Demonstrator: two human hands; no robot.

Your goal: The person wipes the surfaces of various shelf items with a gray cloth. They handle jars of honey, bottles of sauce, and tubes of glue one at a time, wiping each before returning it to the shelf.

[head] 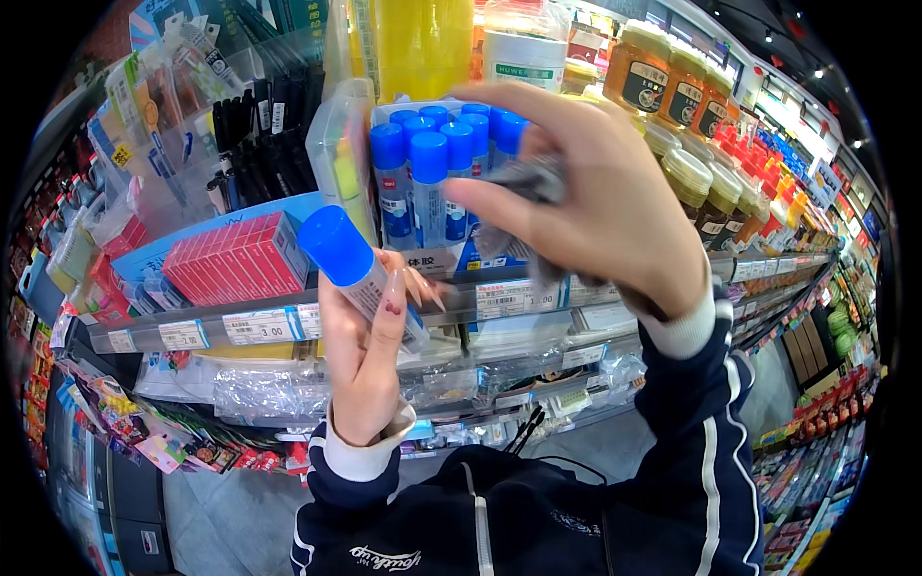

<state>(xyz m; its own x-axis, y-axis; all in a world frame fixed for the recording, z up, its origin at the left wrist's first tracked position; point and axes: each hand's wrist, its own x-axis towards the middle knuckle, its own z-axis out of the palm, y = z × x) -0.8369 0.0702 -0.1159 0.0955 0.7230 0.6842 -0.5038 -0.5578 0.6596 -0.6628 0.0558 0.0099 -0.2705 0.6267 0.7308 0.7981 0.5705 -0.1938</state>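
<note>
Tilted in my left hand (364, 345) is a clear liquid-glue bottle (338, 248) with a blue cap, gripped between thumb and fingers. Up and to the right, my right hand (612, 194) is blurred, its thumb and index finger spread apart. A crumpled grey cloth (526, 194) is bunched in that hand, and its other fingers are mostly hidden. Behind the hands, several blue-capped glue bottles (430, 162) stand upright in a display box (432, 261) on the shelf. My right hand and the cloth cover the right part of this box.
Left of the glue stand red boxes (234, 259), black pens (270, 155) and a clear plastic case (342, 158). Jars (641, 72) and red-capped bottles (749, 162) line the right side. A shelf edge with price tags (263, 326) runs below, above plastic-wrapped goods (270, 392).
</note>
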